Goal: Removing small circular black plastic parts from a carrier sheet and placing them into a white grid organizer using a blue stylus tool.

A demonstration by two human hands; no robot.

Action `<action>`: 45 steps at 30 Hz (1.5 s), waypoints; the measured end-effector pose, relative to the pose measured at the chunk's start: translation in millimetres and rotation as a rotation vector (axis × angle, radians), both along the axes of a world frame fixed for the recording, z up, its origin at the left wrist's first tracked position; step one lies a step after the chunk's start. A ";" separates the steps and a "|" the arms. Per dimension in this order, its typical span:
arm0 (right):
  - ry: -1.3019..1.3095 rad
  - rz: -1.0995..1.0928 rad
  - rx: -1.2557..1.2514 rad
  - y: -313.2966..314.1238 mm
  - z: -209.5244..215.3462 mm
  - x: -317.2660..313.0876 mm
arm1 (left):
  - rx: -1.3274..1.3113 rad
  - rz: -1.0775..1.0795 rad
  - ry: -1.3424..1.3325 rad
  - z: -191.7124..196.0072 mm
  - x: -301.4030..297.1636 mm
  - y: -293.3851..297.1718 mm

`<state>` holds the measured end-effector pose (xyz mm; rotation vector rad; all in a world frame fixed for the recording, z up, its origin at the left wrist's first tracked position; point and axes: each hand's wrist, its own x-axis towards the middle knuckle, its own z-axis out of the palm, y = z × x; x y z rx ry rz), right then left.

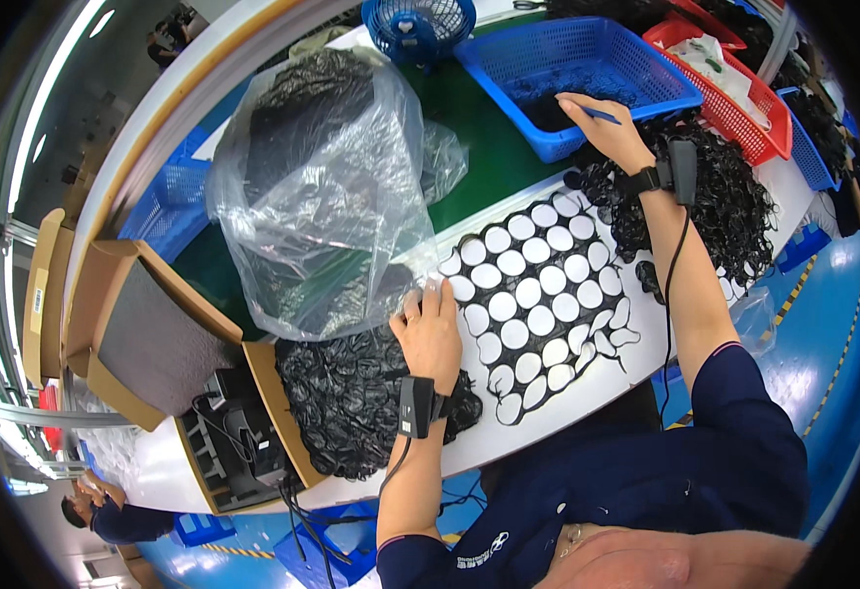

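Observation:
My left hand (pixel 430 332) lies with its fingers stretched out, fingertips at the left edge of a sheet of white discs (pixel 540 321) joined by thin black webbing. Its thumb side faces that sheet, and a clear plastic bag (pixel 322 187) with dark contents stands just beyond it. My right hand (pixel 609 133) is closed around a slim blue pen-shaped tool (pixel 602 115), over the near edge of a blue basket (pixel 548 137) with small black pieces in it. Whether the right fingers also pinch a piece cannot be seen. Both wrists wear strapped black devices.
Heaps of glossy black parts lie on the left (pixel 351 407) and right (pixel 725 196). A red basket (pixel 734 98) stands at the far right, a blue fan (pixel 418 27) at the back. An opened cardboard box (pixel 170 334) with cables is at the left. Another person (pixel 116 510) sits beyond.

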<state>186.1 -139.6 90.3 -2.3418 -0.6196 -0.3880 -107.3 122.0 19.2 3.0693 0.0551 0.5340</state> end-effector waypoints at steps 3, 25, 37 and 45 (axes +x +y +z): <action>0.111 0.045 0.366 -5.7 6.1 12.0 | 0.025 -0.002 -0.007 0.0 4.0 -2.4; 0.255 -0.206 -0.401 -44.2 29.3 15.7 | -0.263 0.139 0.013 2.7 -10.2 -32.9; 0.070 -0.179 -0.043 -63.6 6.5 45.4 | -0.506 0.005 -0.120 18.9 -28.2 -53.0; 0.139 -0.182 0.011 -48.2 22.6 30.1 | -0.549 0.011 -0.067 21.0 -32.6 -52.1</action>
